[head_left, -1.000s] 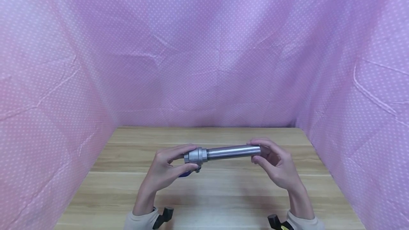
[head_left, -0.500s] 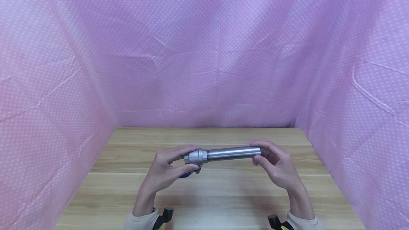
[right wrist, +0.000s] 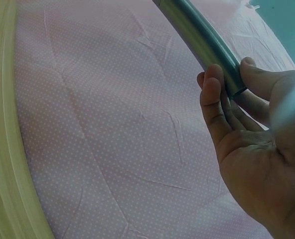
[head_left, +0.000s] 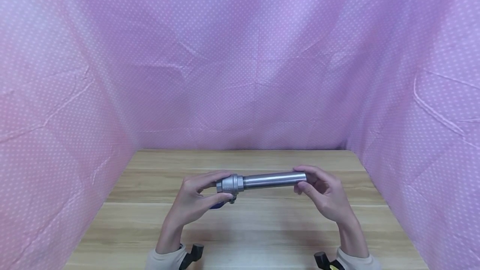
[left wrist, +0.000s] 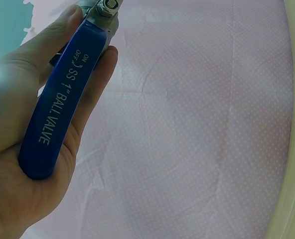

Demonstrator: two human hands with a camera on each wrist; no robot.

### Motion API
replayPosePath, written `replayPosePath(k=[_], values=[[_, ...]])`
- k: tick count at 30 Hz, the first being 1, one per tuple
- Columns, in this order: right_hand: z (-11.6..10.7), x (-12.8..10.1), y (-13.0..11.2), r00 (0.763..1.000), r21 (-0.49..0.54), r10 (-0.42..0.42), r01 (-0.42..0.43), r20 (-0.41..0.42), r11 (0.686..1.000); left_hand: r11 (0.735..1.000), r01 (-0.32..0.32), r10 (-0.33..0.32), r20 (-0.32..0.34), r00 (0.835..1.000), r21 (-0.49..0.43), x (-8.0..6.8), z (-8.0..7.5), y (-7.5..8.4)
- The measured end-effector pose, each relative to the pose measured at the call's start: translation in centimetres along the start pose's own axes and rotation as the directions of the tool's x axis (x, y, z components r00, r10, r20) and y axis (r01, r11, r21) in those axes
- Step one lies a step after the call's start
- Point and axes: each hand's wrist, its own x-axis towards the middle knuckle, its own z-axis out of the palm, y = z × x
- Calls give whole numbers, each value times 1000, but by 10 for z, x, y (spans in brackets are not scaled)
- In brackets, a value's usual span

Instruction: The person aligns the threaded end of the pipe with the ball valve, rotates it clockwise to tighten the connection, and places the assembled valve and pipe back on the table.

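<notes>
A silver ball valve (head_left: pixel 230 183) is joined to a steel pipe (head_left: pixel 275 179), and both hang above the table, nearly level, the pipe's right end a little higher. My left hand (head_left: pixel 196 197) grips the valve body between thumb and fingers. In the left wrist view the valve's blue lever handle (left wrist: pixel 63 102), lettered "SS 1" BALL VALVE", lies along the palm. My right hand (head_left: pixel 326 193) pinches the pipe's free end between thumb and fingertips, which the right wrist view also shows at the pipe's end (right wrist: pixel 227 74). The joint's inner threads are mostly hidden.
A wood-grain table (head_left: pixel 247 236) lies below the hands. Pink dotted cloth (head_left: pixel 240 74) hangs at the back and along both sides. Black wrist mounts (head_left: pixel 192 255) sit by the beige sleeves (head_left: pixel 165 260).
Valve and pipe stay almost in place. The right hand's fingers shift slightly on the pipe's end; the left hand keeps its grip on the valve.
</notes>
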Motion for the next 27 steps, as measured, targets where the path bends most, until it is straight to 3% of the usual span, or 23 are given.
replayPosePath(k=[9,27], values=[[2,3,-1,998,40,-52,52,21,998,1000,6,-6,-2,1000,-7,0,0,0],[2,1,0,999,17,-45,45,-4,999,1000,1,-1,-1,1000,7,-1,2,0]])
